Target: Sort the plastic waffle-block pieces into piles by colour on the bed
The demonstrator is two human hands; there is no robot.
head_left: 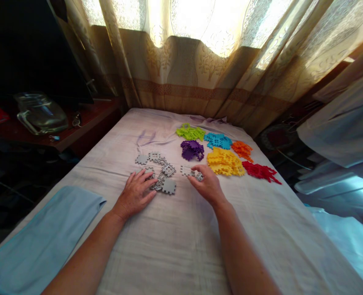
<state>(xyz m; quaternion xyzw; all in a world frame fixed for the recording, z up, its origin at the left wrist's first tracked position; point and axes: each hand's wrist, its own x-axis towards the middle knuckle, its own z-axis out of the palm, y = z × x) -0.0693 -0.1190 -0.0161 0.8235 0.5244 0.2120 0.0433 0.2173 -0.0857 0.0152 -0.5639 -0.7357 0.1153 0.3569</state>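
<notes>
My left hand [138, 190] lies flat with its fingers apart over the left side of a loose group of grey interlocking tiles [169, 186]. Its fingertips touch a grey piece with toothed edges, partly covered by them. To the right of that group, my right hand [208, 184] curls its thumb and index finger around a small grey interlocking tile [199, 176]. Just left of those fingertips a paler grey toothed tile [185, 170] shows on the sheet; whether the two are joined I cannot tell.
Beyond my right hand sit sorted piles of similar pieces: purple [192, 150], green [190, 132], blue [218, 140], orange [242, 150], yellow [225, 161] and red [261, 172]. A folded blue cloth [46, 233] lies at left. A glass jug [43, 114] stands on a side table.
</notes>
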